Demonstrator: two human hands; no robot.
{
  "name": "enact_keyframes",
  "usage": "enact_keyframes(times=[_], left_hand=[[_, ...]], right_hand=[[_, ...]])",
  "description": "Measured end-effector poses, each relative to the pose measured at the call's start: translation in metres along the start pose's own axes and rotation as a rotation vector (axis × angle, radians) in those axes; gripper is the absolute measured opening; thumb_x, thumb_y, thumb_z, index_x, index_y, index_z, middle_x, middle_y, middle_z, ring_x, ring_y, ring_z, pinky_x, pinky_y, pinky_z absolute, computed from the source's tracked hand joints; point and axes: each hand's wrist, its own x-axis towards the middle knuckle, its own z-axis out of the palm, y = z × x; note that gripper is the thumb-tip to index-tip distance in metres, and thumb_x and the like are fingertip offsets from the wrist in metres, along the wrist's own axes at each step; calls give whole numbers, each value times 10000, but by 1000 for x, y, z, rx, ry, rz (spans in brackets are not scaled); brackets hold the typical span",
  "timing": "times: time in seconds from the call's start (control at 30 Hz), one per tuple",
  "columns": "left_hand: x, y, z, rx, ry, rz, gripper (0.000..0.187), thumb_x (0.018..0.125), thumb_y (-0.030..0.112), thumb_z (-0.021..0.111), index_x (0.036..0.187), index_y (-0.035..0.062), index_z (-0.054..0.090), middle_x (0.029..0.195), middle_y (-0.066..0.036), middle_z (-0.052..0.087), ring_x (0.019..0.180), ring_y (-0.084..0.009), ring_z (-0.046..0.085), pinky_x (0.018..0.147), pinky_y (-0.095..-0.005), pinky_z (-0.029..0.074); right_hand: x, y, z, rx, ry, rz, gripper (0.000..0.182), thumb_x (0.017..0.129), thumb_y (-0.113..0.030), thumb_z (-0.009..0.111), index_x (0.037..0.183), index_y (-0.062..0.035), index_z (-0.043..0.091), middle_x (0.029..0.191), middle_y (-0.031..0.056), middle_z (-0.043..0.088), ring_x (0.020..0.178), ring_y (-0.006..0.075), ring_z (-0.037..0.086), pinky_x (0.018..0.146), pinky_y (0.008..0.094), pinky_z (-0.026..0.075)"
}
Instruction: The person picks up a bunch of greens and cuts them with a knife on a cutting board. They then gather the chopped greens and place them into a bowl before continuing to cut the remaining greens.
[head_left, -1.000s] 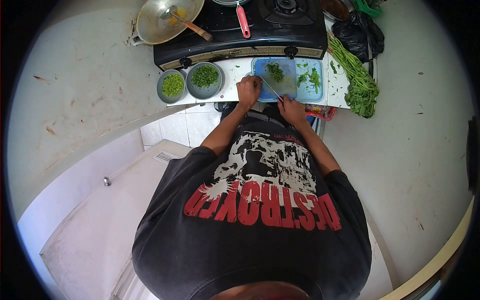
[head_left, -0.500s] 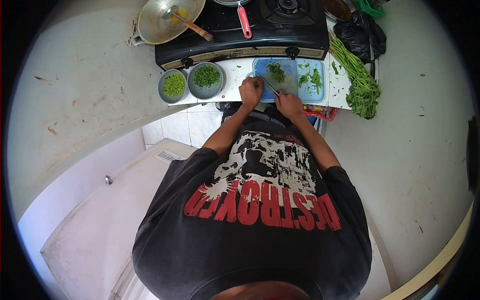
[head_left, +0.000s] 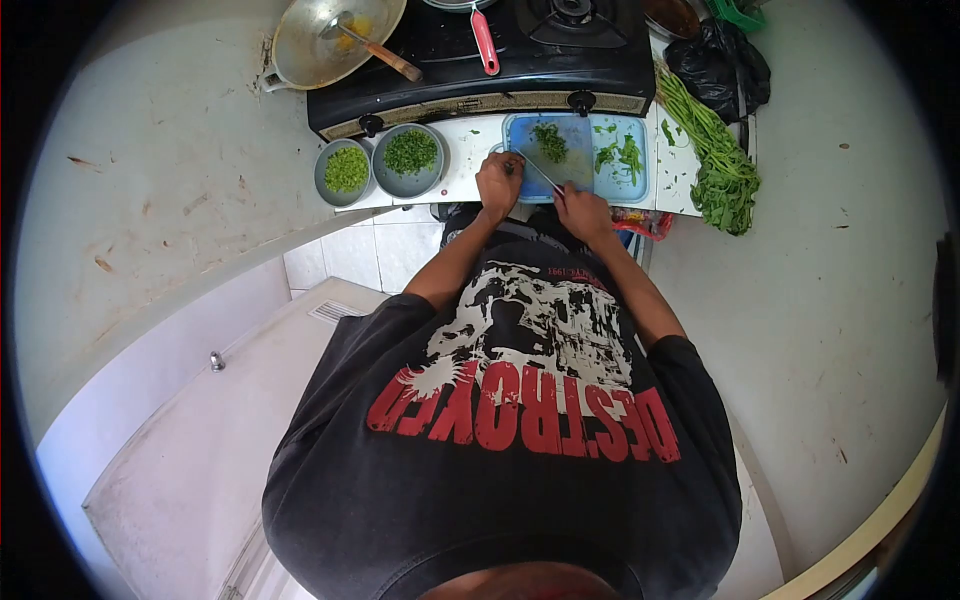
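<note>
A blue cutting board (head_left: 605, 185) lies on the white counter in front of the stove, with chopped greens (head_left: 549, 141) on its left half and more cut leaves (head_left: 620, 156) on its right. My right hand (head_left: 583, 214) grips a knife (head_left: 540, 174) whose thin blade slants up and left across the board. My left hand (head_left: 499, 182) rests at the board's left edge with its fingers curled, touching the blade's tip area; whether it holds greens I cannot tell.
Two grey bowls of chopped greens (head_left: 346, 170) (head_left: 409, 155) stand left of the board. A bundle of long green stalks (head_left: 708, 150) lies at the right beside a black bag (head_left: 718, 62). Behind, a black stove (head_left: 480, 60) carries a wok with a spoon (head_left: 335, 38).
My right hand with the knife shifted slightly, drawing the blade back toward me and then forward again. My left hand stayed at the board's left edge.
</note>
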Motion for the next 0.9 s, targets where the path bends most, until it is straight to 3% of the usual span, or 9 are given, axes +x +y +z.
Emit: enact_keyframes(times=[0.2, 0.63, 0.9], left_hand=[[1, 1, -1, -5, -4, -18, 94, 828, 143, 711, 858, 60, 746, 832, -150, 682, 737, -291, 660, 710, -382, 514], [0, 0, 1, -48, 1, -71, 106, 823, 164, 746, 864, 67, 754, 839, -121, 708, 729, -263, 675, 697, -367, 520], [2, -2, -7, 89, 6, 117, 83, 825, 153, 714, 830, 77, 748, 830, -128, 697, 727, -299, 669, 692, -398, 526]], right_hand=[[21, -11, 14, -25, 22, -11, 327, 965, -327, 539, 973, -5, 593, 673, 219, 670, 639, 420, 685, 607, 524, 562], [-10, 12, 0, -58, -32, 28, 324, 971, -326, 544, 1020, -8, 588, 688, 220, 670, 657, 422, 682, 616, 527, 554], [19, -11, 7, -21, -24, -5, 307, 953, -313, 561, 996, -10, 584, 717, 220, 685, 677, 418, 692, 632, 518, 563]])
